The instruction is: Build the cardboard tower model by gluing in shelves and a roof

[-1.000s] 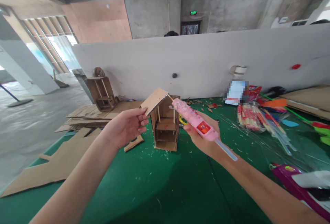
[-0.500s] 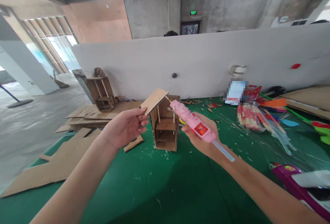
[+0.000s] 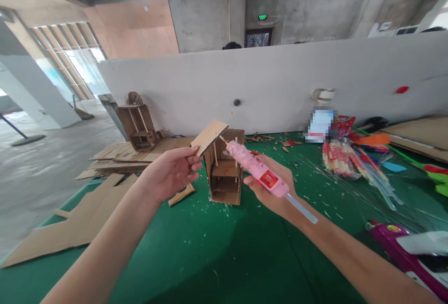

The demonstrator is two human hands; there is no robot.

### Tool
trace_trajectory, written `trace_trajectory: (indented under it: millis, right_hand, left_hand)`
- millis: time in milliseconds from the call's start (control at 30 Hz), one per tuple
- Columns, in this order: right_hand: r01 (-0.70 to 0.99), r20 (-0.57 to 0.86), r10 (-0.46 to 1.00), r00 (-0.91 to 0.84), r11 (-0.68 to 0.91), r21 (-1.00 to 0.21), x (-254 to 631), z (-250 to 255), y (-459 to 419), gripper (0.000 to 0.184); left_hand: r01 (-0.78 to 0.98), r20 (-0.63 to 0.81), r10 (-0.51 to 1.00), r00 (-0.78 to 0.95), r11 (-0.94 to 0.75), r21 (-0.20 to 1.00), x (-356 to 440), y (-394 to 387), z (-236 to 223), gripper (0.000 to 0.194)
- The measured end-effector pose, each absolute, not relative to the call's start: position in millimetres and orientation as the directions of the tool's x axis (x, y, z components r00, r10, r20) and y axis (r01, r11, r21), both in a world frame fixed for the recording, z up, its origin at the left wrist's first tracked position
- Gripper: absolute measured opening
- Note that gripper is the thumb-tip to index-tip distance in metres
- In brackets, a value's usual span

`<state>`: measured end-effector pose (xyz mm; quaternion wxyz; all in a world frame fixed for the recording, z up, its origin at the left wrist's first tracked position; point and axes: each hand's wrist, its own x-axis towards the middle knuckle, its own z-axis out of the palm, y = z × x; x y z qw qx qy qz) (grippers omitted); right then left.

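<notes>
A concrete wall (image 3: 304, 8) rises behind a white partition (image 3: 192, 80), which edges the green surface (image 3: 196, 257). Cut cardboard (image 3: 94, 213) lies along the surface's left side; a shelved box (image 3: 226, 169) stands mid-surface, near the partition. The right hand (image 3: 275, 183) wraps round a pink glue gun (image 3: 250, 160). The left hand (image 3: 171, 171) pinches a tilted panel (image 3: 210, 136) at the box's top, the gun's tip by its edge. A green exit sign (image 3: 262, 17) glows beyond. Pale shreds dot the surface.

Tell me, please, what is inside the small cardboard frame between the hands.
A shelf and pale sticks show inside the frame; the cardboard panel and pink glue gun hide whatever is behind them in its upper section.
</notes>
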<state>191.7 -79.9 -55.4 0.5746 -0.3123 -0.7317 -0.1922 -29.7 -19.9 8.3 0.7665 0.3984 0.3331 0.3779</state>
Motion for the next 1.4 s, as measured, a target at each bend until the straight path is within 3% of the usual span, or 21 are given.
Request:
trace_trajectory:
  millis: [267, 700, 967, 1100, 1200, 1400]
  right_hand:
    - [0.646, 0.940, 0.325, -0.100, 0.740, -0.187, 194.1, -55.3, -80.9, 0.019]
    - [0.641, 0.936, 0.290, -0.202, 0.761, -0.098, 181.7, -63.5, -79.9, 0.029]
    - [0.575, 0.909, 0.345, -0.234, 0.803, -0.156, 178.7, -65.2, -83.0, 0.030]
    - [0.527, 0.878, 0.382, -0.288, 0.829, -0.188, 180.3, -70.7, -83.7, 0.022]
    - [0.519, 0.866, 0.369, -0.338, 0.840, -0.156, 181.3, -75.1, -82.5, 0.014]
    - [0.550, 0.924, 0.276, -0.266, 0.830, -0.090, 178.7, -69.0, -82.6, 0.023]
  left_hand:
    - [-0.297, -0.206, 0.845, 0.493, 0.387, 0.873, -30.3, -19.3, 6.4, 0.005]
    - [-0.283, -0.217, 0.852, 0.477, 0.382, 0.880, -26.3, -19.2, 8.7, 0.006]
    - [-0.296, -0.204, 0.856, 0.475, 0.374, 0.879, -28.1, -18.1, 4.3, 0.013]
    - [-0.294, -0.216, 0.865, 0.453, 0.374, 0.880, -27.7, -18.3, 4.0, 0.016]
    - [-0.291, -0.213, 0.867, 0.451, 0.368, 0.883, -27.2, -17.7, 4.0, 0.017]
    - [-0.291, -0.202, 0.862, 0.466, 0.364, 0.885, -28.7, -16.8, 4.0, 0.017]
